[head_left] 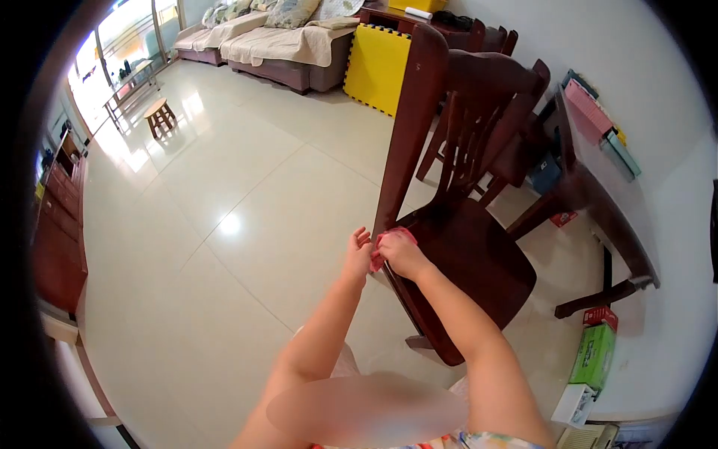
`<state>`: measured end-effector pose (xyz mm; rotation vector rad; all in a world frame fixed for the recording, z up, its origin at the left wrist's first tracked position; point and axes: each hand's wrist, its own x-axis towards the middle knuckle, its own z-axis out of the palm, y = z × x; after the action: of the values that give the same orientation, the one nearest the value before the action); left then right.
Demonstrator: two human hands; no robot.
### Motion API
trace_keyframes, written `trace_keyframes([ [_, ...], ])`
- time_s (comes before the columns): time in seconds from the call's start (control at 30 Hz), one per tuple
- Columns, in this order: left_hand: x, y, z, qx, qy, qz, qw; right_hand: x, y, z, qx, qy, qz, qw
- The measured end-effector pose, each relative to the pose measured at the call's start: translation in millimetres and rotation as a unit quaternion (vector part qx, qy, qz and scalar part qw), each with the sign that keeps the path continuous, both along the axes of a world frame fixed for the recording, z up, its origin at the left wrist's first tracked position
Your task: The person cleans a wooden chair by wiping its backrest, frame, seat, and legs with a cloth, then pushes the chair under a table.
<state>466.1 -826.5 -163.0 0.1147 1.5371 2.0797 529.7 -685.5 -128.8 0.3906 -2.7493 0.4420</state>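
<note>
A pink cloth (376, 260) is bunched against the back post of a dark wooden chair (479, 262), low down where the post meets the seat. My right hand (402, 256) is closed around the cloth, over the rear corner of the seat. Just left of the post, my left hand (359, 256) is beside the cloth with its fingers raised and apart. Whether its palm touches the cloth or the post I cannot tell. The chair stands upright on the floor, its tall slatted back rising away from me.
A dark table (598, 194) stands along the right wall, with another chair (516, 153) beside it. Boxes, including a green box (594, 352), sit by the wall. A yellow foam mat (378, 67) leans near the sofa (280, 52). A small wooden stool (158, 112) stands far left.
</note>
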Motion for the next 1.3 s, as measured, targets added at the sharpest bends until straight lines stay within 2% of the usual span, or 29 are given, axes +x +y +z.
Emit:
trace_keyframes([
  [0.03,12.7,3.4,25.9,0.02,-0.048,0.005,0.999,4.1,10.8,-3.7,-0.064,-0.016,-0.065,0.996],
  [0.07,15.4,11.9,18.5,-0.002,-0.019,0.018,1.0,9.0,22.1,-7.0,-0.127,-0.033,-0.129,0.983],
  [0.1,16.6,21.4,4.8,-0.023,0.01,0.032,0.999,13.0,40.2,-13.9,-0.084,-0.006,-0.196,0.977],
  [0.13,18.7,27.6,-4.0,-0.044,0.038,0.045,0.997,19.9,48.0,-6.2,-0.034,-0.027,-0.205,0.978],
  [0.2,28.4,41.7,-15.3,-0.106,0.125,0.074,0.984,8.1,43.2,-10.7,-0.133,0.067,-0.205,0.967],
  [0.23,35.6,48.3,-16.2,-0.144,0.18,0.09,0.969,-1.2,31.4,0.9,-0.305,0.001,-0.194,0.932],
  [0.27,41.9,55.6,-15.5,-0.179,0.236,0.103,0.949,-10.2,21.3,14.5,-0.466,-0.061,-0.178,0.865],
  [0.3,48.5,58.9,-3.7,-0.195,0.256,0.104,0.941,-18.9,24.6,-9.7,-0.417,-0.087,-0.198,0.883],
  [0.33,51.2,65.2,-8.6,-0.221,0.293,0.118,0.923,-31.0,40.8,-70.4,-0.141,-0.056,-0.24,0.959],
  [0.4,57.3,68.0,1.3,-0.274,0.39,0.106,0.873,-12.2,41.2,-47.8,-0.047,-0.035,-0.18,0.982],
  [0.53,62.7,72.4,-2.1,-0.315,0.413,0.103,0.848,44.1,74.5,-29.1,-0.043,-0.038,-0.242,0.969],
  [0.6,63.0,75.5,-17.3,-0.35,0.408,0.106,0.837,63.4,113.4,-27.4,-0.118,-0.003,-0.231,0.966],
  [0.67,64.9,73.7,-5.3,-0.366,0.387,0.075,0.843,65.8,130.1,-1.1,-0.156,0.17,-0.33,0.915],
  [0.73,67.9,72.5,3.0,-0.375,0.365,0.067,0.85,44.0,129.0,62.6,-0.192,0.294,-0.375,0.858],
  [0.87,66.1,72.5,-4.3,-0.369,0.378,0.086,0.844,-16.6,125.7,184.4,-0.219,0.404,-0.278,0.843],
  [0.9,64.5,76.1,-2.8,-0.37,0.382,0.09,0.842,-23.9,115.3,219.7,-0.118,0.432,-0.284,0.848],
  [1.0,67.7,73.7,-5.5,-0.384,0.386,0.089,0.834,-55.0,86.7,290.7,-0.064,0.513,-0.119,0.848],
  [1.07,67.0,73.3,-2.8,-0.388,0.373,0.085,0.839,-71.0,72.2,310.6,0.013,0.489,-0.053,0.871],
  [1.13,68.2,73.0,1.4,-0.392,0.352,0.079,0.846,-76.9,81.8,313.9,0.057,0.499,-0.067,0.862],
  [1.3,69.6,73.4,1.9,-0.399,0.33,0.071,0.852,-73.8,160.3,333.7,0.018,0.514,-0.145,0.846],
])
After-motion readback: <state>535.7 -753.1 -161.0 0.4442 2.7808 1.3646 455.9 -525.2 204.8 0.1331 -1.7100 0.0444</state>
